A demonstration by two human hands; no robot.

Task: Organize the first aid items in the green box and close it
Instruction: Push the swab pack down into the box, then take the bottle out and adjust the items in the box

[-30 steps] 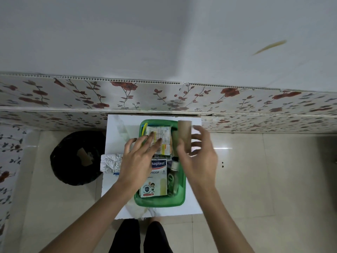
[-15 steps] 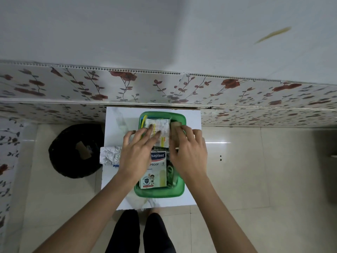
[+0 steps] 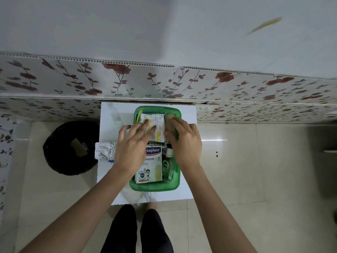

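Under both hands (image 3: 134,148), green box (image 3: 155,186) contents lie half hidden.

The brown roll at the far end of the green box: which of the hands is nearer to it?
Right. The right hand has fingers on the brown roll; the left hand rests beside it on the white packet.

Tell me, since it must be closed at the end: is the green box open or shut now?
Open. The green box shows its contents from above, including the plaster packet; no lid covers it, and none is visible.
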